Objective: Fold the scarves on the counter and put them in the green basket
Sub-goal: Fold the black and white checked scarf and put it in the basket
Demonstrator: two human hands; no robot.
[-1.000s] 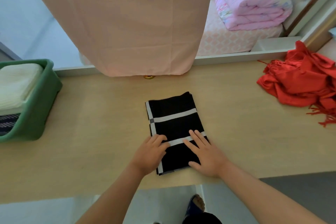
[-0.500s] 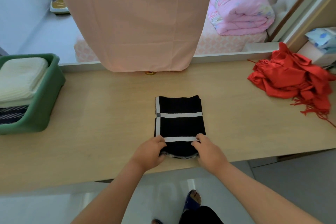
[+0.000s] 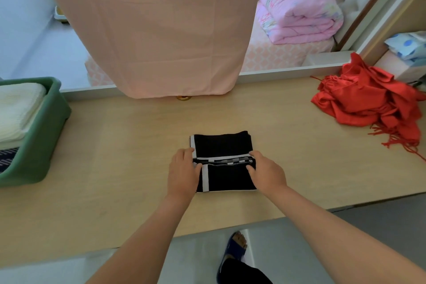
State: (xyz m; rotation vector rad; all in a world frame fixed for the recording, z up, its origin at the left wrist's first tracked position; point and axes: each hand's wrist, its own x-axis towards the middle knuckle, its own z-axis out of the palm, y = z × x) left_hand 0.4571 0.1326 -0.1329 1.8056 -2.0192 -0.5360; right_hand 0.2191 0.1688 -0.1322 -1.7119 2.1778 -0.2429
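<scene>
Both hands pinch a fold of the black scarf (image 3: pixel 221 145) at mid-counter.

The left hand (image 3: pixel 183 169) and right hand (image 3: pixel 266 172) each have thumb and fingers curled round the doubled-over edge of the scarf, one at each end of that edge. The black, white-striped cloth lies flat on the counter (image 3: pixel 115 157) both beyond the fingertips and back toward the wrists. Well off to the left of the left hand's fingers stands the green basket (image 3: pixel 39 145). It holds a folded cream cloth (image 3: pixel 18 108) on top and a dark striped cloth (image 3: pixel 8 157) showing beneath it. Far to the right of the right hand's fingers, and beyond them, the red scarf (image 3: pixel 368 99) lies in an unfolded heap on the counter, its fringe trailing. A pink curtain (image 3: pixel 149 30) hangs past the fingertips at the counter's far edge.
</scene>
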